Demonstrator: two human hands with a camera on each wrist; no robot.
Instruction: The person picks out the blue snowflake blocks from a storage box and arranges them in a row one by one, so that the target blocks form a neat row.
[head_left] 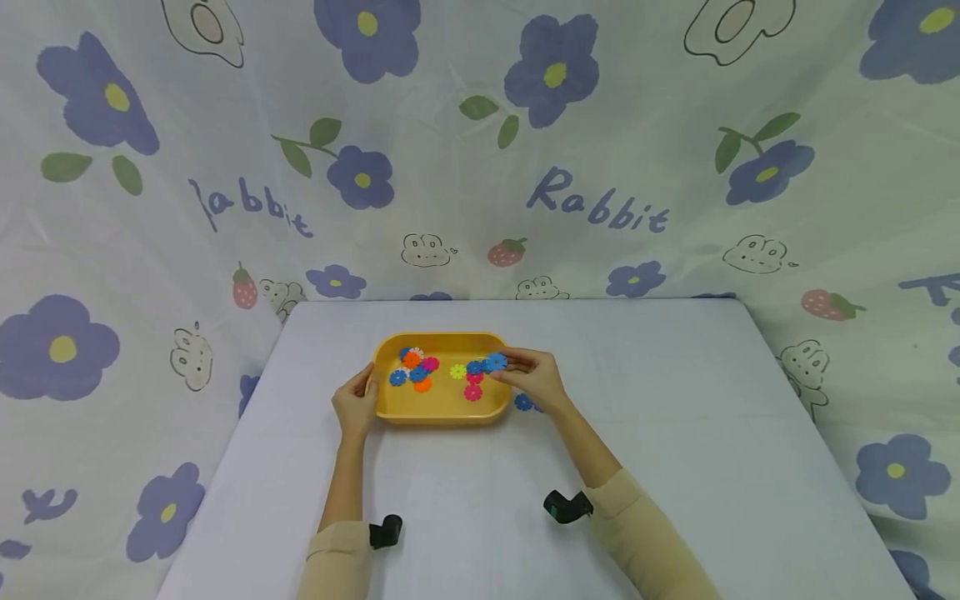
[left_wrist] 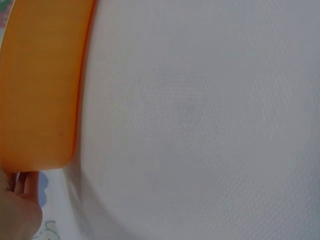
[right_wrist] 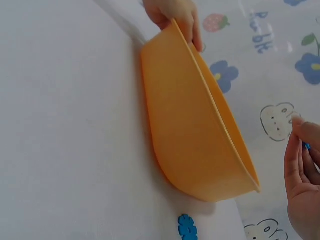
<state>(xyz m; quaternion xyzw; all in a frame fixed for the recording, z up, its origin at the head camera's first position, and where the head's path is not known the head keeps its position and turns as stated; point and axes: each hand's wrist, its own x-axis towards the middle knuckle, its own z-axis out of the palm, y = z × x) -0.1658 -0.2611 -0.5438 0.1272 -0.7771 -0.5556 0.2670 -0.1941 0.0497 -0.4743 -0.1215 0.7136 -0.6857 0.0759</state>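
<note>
My left hand (head_left: 356,403) grips the left end of a yellow plastic tray (head_left: 420,408), thumb at the rim and fingers against the outside. Several flower-shaped plastic discs in blue, orange, pink, white and yellow-green lie in it, among them a pink disc (head_left: 472,392) and an orange disc (head_left: 423,385). Over the tray's right end, my right hand (head_left: 536,379) pinches a blue flower-shaped disc (head_left: 496,362) between thumb and fingers. From the right wrist, only a bit of blue (right_wrist: 306,145) shows behind the fingers of that hand (right_wrist: 306,175).
Loose blue discs (head_left: 523,402) lie on the white tabletop (head_left: 645,400) just right of the tray, partly hidden by my right wrist. A flower-and-rabbit printed cloth (head_left: 450,192) hangs behind and at both sides. Small black devices (head_left: 567,507) sit at both sleeve cuffs.
</note>
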